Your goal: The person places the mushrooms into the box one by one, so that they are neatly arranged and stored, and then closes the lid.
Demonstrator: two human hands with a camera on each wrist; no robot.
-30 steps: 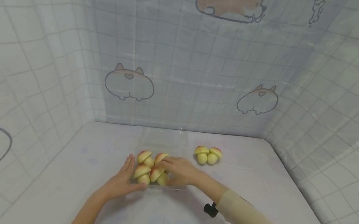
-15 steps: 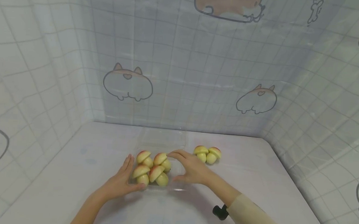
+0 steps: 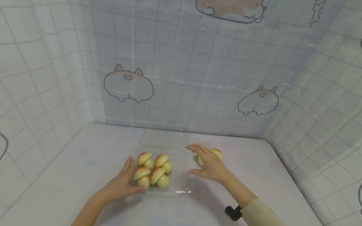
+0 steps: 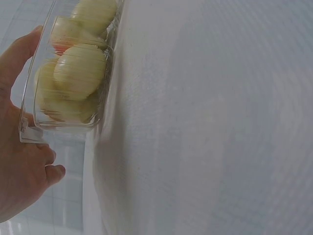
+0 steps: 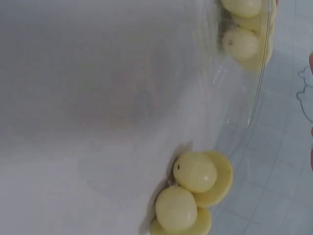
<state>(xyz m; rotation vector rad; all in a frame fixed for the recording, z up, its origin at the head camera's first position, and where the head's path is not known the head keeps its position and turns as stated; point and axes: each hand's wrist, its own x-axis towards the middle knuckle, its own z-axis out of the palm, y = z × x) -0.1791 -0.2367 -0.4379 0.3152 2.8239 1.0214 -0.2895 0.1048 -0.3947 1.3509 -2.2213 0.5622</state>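
A clear plastic box (image 3: 178,182) with its lid (image 3: 163,139) folded back stands on the table. Several yellow toy mushrooms (image 3: 157,175) with red-tinged caps fill its left part. My left hand (image 3: 120,184) rests at the box's front left corner, straight fingers along the left side and thumb at the front rim. To the right of the box my right hand (image 3: 209,164) hovers with thumb and fingers spread, nothing between them. It partly covers two more toy mushrooms (image 3: 217,153), which lie side by side on the table in the right wrist view.
The right part of the box holds no mushrooms. A black device (image 3: 233,213) sits at my right wrist. Behind the white table (image 3: 102,150) hangs a checked curtain (image 3: 196,93) with dog drawings, and it also runs down both sides.
My right hand has left a mushroom in the box and moved right, towards the two mushrooms on the table. The left hand has stayed at the box's corner.
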